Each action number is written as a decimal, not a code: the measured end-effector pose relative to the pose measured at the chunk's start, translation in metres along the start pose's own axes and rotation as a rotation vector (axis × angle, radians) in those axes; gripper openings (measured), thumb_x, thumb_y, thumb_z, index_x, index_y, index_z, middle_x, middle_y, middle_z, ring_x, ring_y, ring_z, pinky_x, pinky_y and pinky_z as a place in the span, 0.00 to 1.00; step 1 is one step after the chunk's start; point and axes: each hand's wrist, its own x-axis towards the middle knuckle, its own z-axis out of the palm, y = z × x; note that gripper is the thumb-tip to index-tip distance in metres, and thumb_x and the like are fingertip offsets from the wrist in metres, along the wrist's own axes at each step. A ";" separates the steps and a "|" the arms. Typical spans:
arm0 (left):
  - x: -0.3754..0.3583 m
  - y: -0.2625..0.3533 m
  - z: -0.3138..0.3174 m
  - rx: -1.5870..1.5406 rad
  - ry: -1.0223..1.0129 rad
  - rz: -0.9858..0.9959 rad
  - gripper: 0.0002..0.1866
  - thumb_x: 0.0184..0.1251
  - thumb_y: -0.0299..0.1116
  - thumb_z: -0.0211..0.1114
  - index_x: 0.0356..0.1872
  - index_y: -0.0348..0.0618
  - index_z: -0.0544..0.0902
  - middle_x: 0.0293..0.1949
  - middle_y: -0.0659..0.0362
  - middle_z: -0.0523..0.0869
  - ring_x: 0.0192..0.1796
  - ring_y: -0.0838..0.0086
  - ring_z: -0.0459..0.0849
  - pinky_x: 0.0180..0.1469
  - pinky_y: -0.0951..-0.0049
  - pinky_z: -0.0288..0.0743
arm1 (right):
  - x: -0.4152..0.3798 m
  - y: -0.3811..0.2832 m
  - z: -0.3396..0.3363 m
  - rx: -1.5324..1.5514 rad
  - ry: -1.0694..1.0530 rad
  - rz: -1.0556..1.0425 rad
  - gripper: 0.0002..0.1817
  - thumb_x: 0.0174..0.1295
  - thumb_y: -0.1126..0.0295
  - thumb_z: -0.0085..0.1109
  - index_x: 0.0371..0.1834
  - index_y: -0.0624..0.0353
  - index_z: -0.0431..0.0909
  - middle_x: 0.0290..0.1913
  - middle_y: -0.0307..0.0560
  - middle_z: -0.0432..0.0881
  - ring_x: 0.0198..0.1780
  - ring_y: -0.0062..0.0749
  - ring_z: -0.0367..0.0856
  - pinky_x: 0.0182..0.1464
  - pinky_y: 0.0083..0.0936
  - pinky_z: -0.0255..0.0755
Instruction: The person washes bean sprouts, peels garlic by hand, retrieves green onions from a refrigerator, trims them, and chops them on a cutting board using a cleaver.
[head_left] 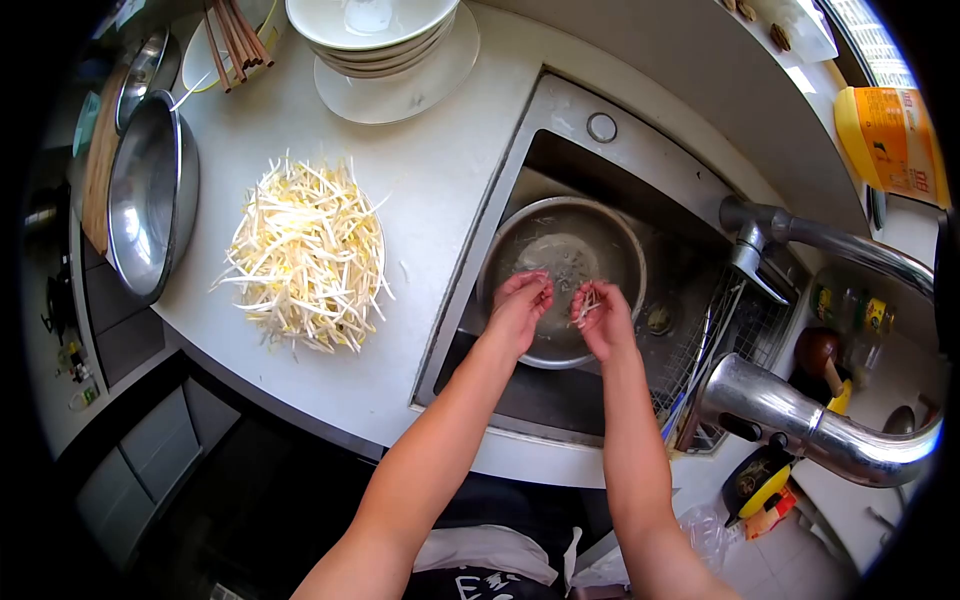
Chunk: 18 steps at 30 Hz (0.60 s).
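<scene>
A round metal basin (637, 250) holding water stands in the sink (500, 400). Over the basin, my right hand (607, 325) is curled around a few thin, pale bean sprouts (588, 301). My left hand (520, 308) hangs just to the left, its fingers drawn together; whether anything is pinched in them is too small to make out. Small bits float in the water between the two hands. To the left, a large heap of bean sprouts (305, 255) covers a plate on the white counter (425, 260), with only a little of the rim showing.
Stacked white bowls (375, 50) sit on a plate at the back. Metal bowls (150, 200) lean at the left edge beside chopsticks (235, 45). The faucet (800, 415) and a wire rack (735, 320) occupy the sink's right side. An orange-labelled package (895, 145) stands behind.
</scene>
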 end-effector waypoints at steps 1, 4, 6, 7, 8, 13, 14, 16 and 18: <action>-0.010 -0.001 -0.003 0.011 0.040 -0.003 0.09 0.71 0.24 0.62 0.50 0.40 0.80 0.41 0.58 0.85 0.43 0.73 0.84 0.47 0.73 0.80 | -0.009 -0.001 -0.008 0.000 0.002 -0.004 0.11 0.69 0.65 0.51 0.37 0.61 0.77 0.32 0.47 0.81 0.31 0.33 0.80 0.34 0.28 0.76; -0.031 -0.004 -0.014 0.061 0.128 -0.018 0.09 0.71 0.26 0.62 0.50 0.41 0.80 0.39 0.59 0.84 0.41 0.75 0.83 0.45 0.75 0.79 | -0.026 0.004 -0.027 -0.053 0.077 -0.022 0.11 0.70 0.64 0.52 0.37 0.61 0.76 0.31 0.48 0.81 0.30 0.32 0.80 0.32 0.27 0.75; -0.031 -0.008 -0.019 0.097 0.177 -0.033 0.09 0.71 0.27 0.62 0.50 0.42 0.80 0.38 0.61 0.84 0.40 0.77 0.83 0.43 0.76 0.78 | -0.030 0.008 -0.033 -0.099 0.119 -0.027 0.12 0.71 0.63 0.52 0.36 0.61 0.76 0.31 0.48 0.81 0.29 0.32 0.80 0.31 0.26 0.74; -0.027 -0.009 -0.021 0.096 0.212 -0.035 0.08 0.71 0.28 0.63 0.48 0.42 0.80 0.37 0.61 0.83 0.38 0.77 0.82 0.41 0.76 0.77 | -0.030 0.009 -0.035 -0.145 0.158 -0.030 0.13 0.72 0.63 0.52 0.36 0.61 0.76 0.30 0.48 0.81 0.29 0.32 0.80 0.30 0.25 0.74; -0.023 -0.012 -0.024 0.096 0.247 -0.037 0.07 0.70 0.29 0.63 0.46 0.42 0.80 0.35 0.62 0.83 0.36 0.78 0.82 0.39 0.76 0.77 | -0.028 0.010 -0.037 -0.144 0.159 -0.031 0.13 0.72 0.63 0.52 0.36 0.61 0.76 0.30 0.48 0.81 0.29 0.32 0.80 0.30 0.25 0.74; -0.002 -0.011 -0.015 0.206 0.311 0.035 0.05 0.70 0.30 0.64 0.42 0.43 0.79 0.31 0.63 0.80 0.32 0.79 0.79 0.35 0.77 0.76 | -0.022 0.010 -0.033 -0.130 0.138 -0.085 0.13 0.73 0.62 0.52 0.37 0.61 0.76 0.29 0.47 0.80 0.27 0.30 0.79 0.28 0.24 0.73; 0.002 -0.013 -0.014 0.292 0.373 0.078 0.04 0.70 0.30 0.64 0.41 0.44 0.80 0.30 0.64 0.80 0.32 0.79 0.80 0.35 0.78 0.77 | -0.023 0.010 -0.033 -0.129 0.140 -0.082 0.13 0.73 0.62 0.52 0.37 0.61 0.76 0.29 0.47 0.80 0.27 0.30 0.79 0.28 0.24 0.73; 0.007 -0.012 -0.013 0.281 0.364 0.077 0.05 0.70 0.30 0.64 0.42 0.43 0.80 0.30 0.64 0.80 0.32 0.80 0.79 0.35 0.78 0.77 | -0.024 0.009 -0.032 -0.075 0.173 -0.102 0.13 0.73 0.61 0.53 0.36 0.59 0.76 0.28 0.45 0.79 0.27 0.29 0.78 0.28 0.24 0.72; 0.003 -0.011 -0.013 0.271 0.356 0.075 0.05 0.71 0.31 0.64 0.43 0.43 0.80 0.30 0.64 0.80 0.32 0.80 0.79 0.35 0.78 0.77 | -0.031 0.004 -0.034 -0.071 0.194 -0.124 0.15 0.73 0.58 0.54 0.34 0.57 0.76 0.27 0.43 0.80 0.27 0.27 0.78 0.28 0.23 0.72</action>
